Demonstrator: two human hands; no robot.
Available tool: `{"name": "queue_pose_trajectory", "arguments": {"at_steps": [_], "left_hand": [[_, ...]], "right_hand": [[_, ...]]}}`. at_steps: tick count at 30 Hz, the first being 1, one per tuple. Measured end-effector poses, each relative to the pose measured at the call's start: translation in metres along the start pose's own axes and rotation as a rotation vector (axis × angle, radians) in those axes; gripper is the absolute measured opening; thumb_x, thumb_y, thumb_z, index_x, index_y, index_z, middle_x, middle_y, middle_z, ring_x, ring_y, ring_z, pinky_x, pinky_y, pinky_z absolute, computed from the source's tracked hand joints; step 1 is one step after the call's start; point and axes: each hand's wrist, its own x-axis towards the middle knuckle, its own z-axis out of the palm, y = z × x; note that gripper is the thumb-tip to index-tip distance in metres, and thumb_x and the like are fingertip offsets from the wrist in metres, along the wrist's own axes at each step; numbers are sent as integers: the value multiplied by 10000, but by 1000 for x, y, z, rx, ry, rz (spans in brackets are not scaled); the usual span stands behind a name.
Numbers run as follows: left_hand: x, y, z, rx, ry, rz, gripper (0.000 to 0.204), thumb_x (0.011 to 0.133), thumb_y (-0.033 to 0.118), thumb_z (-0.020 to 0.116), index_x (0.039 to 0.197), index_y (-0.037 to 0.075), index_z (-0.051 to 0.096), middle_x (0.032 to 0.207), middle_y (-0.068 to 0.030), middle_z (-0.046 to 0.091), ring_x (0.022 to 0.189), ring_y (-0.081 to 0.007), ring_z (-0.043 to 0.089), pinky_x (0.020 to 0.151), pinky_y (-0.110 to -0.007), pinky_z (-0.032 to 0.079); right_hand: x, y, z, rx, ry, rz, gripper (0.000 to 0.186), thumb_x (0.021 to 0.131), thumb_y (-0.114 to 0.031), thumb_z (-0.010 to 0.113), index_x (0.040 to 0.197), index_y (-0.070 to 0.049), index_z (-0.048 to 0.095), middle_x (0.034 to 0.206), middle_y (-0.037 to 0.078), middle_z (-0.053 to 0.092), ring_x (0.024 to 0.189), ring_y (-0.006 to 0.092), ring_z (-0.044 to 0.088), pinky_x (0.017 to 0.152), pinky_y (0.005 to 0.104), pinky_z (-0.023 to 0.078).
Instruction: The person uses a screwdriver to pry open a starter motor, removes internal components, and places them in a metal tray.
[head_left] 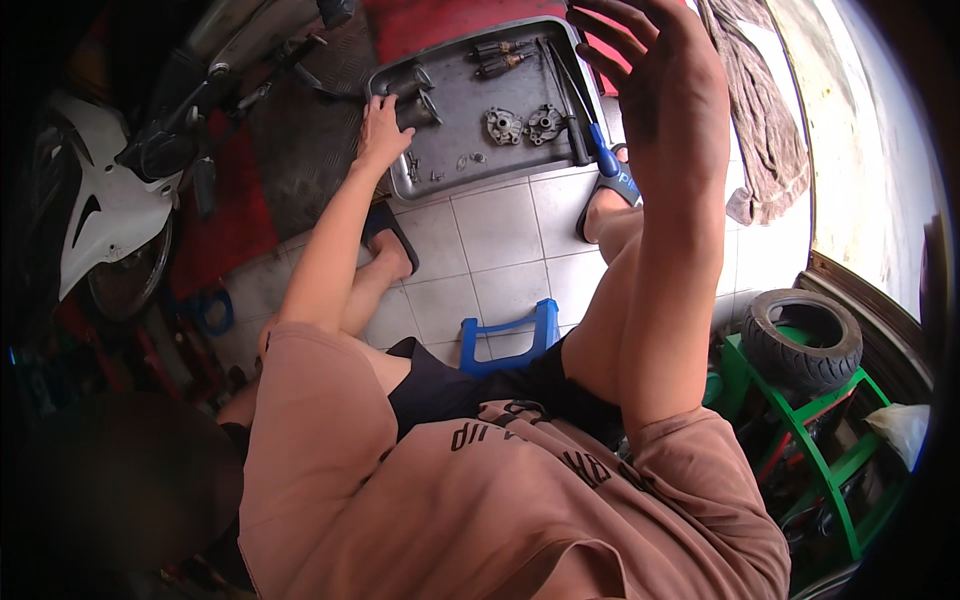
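Observation:
A grey metal tray (465, 95) lies on the floor in front of me. My left hand (383, 135) is over its left rim, fingers apart, beside a dark flanged metal cylinder (425, 108); whether the fingertips touch it I cannot tell. My right hand (665, 75) is raised above the tray's right side, fingers spread with nothing in them. Inside the tray are two cast metal housings (504, 126), two dark cylindrical parts (502, 64), small screws (413, 168) and small rings (463, 161). A blue-handled screwdriver (605, 152) and a black-handled tool (577, 140) lie along its right side.
A blue plastic stool (510, 330) stands below me on white tiles. To the right, a tyre (803, 340) rests on a green rack (820, 450), and a brown towel (765, 130) lies farther forward. A motorbike with white bodywork (115, 190) stands at the left.

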Motion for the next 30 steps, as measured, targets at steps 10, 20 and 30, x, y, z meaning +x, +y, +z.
{"name": "queue_pose_trajectory", "arguments": {"at_steps": [10,20,30], "left_hand": [[-118,-172,-118,-221,-253,-277,350,833,332,678,1054,61,663,907,-84,688,818,-172,642,740,-311,508],[-337,-159,120,-1415,203,-1341,243,926,303,564,1023,88,621,875,-25,659,766,-144,618,635,-289,493],[-340,-111,164,-1968,318,-1220,383,987,377,366,1058,90,610,943,-45,677,873,-173,599,771,-337,418]], "right_hand": [[-20,-9,33,-51,-133,-81,320,886,-324,545,1019,-38,595,987,102,633,939,206,589,845,323,450],[-44,40,92,-385,-171,21,593,950,-218,327,1415,120,181,1489,303,173,1404,413,160,1163,495,138],[-43,86,104,-551,-152,-54,553,956,-203,314,1408,94,199,1476,304,206,1381,416,219,1146,531,185]]}}
